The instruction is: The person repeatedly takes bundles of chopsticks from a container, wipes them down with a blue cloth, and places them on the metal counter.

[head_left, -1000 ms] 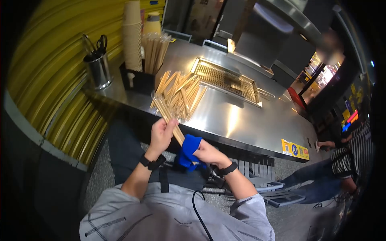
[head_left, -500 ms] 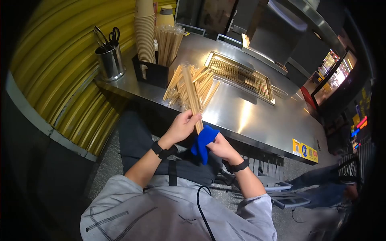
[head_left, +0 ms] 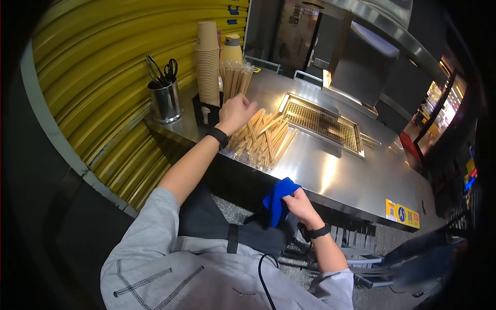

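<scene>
My left hand [head_left: 236, 113] is at the black holder [head_left: 202, 110], closed around the lower part of wrapped chopsticks [head_left: 238, 79] that stand upright there. Its far fingers are partly hidden, so how many it grips does not show. My right hand [head_left: 299, 204] grips a bunched blue cloth [head_left: 280, 199] just off the table's front edge. Between the two hands, a loose pile of wrapped chopsticks [head_left: 264, 138] lies crisscrossed on the steel table [head_left: 330, 170].
A tall stack of paper cups [head_left: 207, 67] rises from the holder. Left of it stands a metal canister [head_left: 165, 103] with scissors and tongs. A yellow bottle [head_left: 232, 50] is behind. A grill grate [head_left: 323, 124] is set into the table. A person's leg [head_left: 418, 253] shows at right.
My left hand has moved up and forward from the chopsticks held before my lap to the holder. My right hand still has the cloth, now apart from the chopsticks. The view has shifted.
</scene>
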